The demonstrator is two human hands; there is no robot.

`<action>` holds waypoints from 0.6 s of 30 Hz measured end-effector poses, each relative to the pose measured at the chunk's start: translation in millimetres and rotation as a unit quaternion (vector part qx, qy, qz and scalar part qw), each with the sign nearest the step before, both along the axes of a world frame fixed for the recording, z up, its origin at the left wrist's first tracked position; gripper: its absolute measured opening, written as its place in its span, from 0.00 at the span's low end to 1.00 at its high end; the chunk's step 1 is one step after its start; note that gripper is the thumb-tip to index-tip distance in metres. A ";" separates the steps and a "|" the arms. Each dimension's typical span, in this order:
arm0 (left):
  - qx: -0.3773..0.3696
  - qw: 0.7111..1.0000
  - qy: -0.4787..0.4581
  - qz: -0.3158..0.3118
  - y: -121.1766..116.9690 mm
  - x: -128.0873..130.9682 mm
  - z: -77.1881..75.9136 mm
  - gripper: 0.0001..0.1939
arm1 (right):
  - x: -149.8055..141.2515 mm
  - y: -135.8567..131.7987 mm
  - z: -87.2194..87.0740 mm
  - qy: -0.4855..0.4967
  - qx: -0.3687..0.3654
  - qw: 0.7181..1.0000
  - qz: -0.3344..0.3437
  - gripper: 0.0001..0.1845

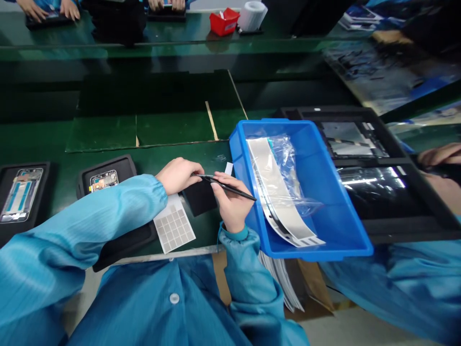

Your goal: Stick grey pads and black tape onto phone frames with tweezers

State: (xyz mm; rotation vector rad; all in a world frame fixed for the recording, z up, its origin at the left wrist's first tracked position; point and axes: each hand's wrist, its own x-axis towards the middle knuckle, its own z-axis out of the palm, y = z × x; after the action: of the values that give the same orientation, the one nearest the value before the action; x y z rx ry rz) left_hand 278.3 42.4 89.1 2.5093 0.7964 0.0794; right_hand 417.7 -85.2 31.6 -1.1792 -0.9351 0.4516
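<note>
My right hand holds dark tweezers like a pen, with the tips pointing left. My left hand is closed in a pinch at those tips; whatever lies between its fingers is too small to make out. Beneath both hands is a flat black piece on the green table. Beside it, under my left wrist, lies a white sheet with grey square stickers. Behind my left forearm an opened phone sits in a black foam tray, partly hidden by my sleeve.
A blue bin holding white strips and clear plastic stands right of my hands. Another phone frame lies in a tray at far left. Black trays and a co-worker's hand are at right. Across stand a red box and co-workers' hands.
</note>
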 end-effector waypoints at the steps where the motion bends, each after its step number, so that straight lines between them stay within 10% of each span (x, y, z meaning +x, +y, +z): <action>1: -0.001 1.000 0.001 -0.002 -2.1 -0.6 1.4 0.08 | 1.2 1.3 -1.1 -0.007 0.008 1.000 0.011 0.10; 18: 0.025 0.998 0.048 -0.045 -3.0 -1.2 6.1 0.13 | 9.5 -0.2 -6.1 -0.049 -0.011 0.998 0.033 0.11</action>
State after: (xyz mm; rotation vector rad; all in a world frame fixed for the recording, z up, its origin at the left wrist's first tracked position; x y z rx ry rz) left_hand 277.1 39.3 95.2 2.6096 0.7275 -0.0529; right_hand 427.2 -85.4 25.5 -1.2008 -1.0576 0.4607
